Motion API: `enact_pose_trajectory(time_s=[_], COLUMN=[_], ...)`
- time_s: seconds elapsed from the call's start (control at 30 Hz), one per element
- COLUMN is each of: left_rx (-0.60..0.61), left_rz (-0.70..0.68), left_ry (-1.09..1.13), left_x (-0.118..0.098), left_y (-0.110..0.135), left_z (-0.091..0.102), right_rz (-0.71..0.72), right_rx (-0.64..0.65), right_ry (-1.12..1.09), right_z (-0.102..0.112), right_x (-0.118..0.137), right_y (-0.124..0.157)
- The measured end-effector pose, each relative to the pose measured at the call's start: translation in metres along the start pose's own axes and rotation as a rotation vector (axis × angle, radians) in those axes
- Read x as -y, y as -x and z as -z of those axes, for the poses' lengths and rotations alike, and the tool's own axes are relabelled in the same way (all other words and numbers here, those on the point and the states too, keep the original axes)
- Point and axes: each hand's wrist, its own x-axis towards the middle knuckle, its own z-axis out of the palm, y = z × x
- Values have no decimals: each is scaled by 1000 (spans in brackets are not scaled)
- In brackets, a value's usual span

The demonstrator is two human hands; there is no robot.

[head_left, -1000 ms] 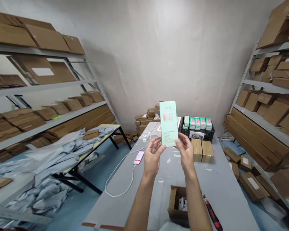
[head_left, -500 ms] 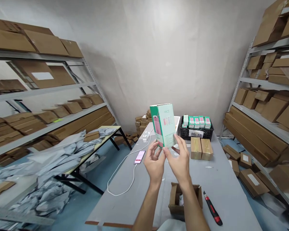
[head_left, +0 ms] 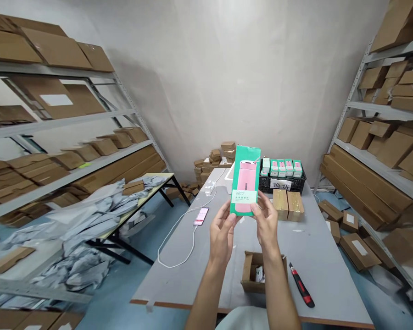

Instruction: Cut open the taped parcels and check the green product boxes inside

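I hold a green product box [head_left: 246, 178] upright in front of me, its face with a pink device picture turned toward me. My left hand [head_left: 222, 228] pinches its lower left corner. My right hand [head_left: 266, 220] grips its lower right edge. Both hands hover above the grey table [head_left: 316, 270]. Below my wrists an open cardboard box [head_left: 250, 274] sits on the table.
A red-and-black utility knife [head_left: 301, 290] lies right of the open box. A phone [head_left: 201, 215] on a white cable, two tan boxes [head_left: 288, 205] and a black crate [head_left: 284, 181] of green boxes sit farther back. Shelves of cardboard line both sides; grey bags cover the left table [head_left: 124, 204].
The green box has been turned in my hands from its pale printed back, past its side, to the front with the pink picture. The view shifted slightly.
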Motion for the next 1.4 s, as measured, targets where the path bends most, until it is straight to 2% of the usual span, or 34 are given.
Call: enact_pose_trajectory(time_s=[0.13, 0.27, 0.43, 0.6, 0.67, 0.77, 0.87, 1.03, 1.17, 1.23, 1.4], left_rx=[-10, -56, -194, -173, -115, -33, -31, -103, -89, -105, -258], left_rz=[23, -2, -121, -241, -212, -83, 12, -1, -7, -15, -149], left_ry=[-20, -36, -156, -288, -260, -131, -51, -102, -115, -135, -225], left_x=[4, 10, 27, 32, 30, 27, 27, 30, 30, 33, 44], left_y=[1, 3, 6, 13, 13, 8, 3, 6, 7, 5, 6], left_z=[2, 1, -3, -5, -3, 2, 4, 0, -3, -2, -6], right_rz=[-26, 7, 116, 105, 91, 54, 17, -6, 8, 34, 219], right_rx=[34, 60, -46, -30, -36, 20, 115, 182, 196, 166, -14], right_ry=[15, 82, 277, 325, 269, 145, 63, 38, 66, 112, 331], right_z=[6, 9, 4, 4, 8, 16, 21, 26, 29, 29, 22], right_x=[-1, 2, 6, 6, 5, 7, 11, 10, 2, -2, -9], right_y=[-2, 0, 12, 18, 14, 7, 0, -9, -15, -15, -8])
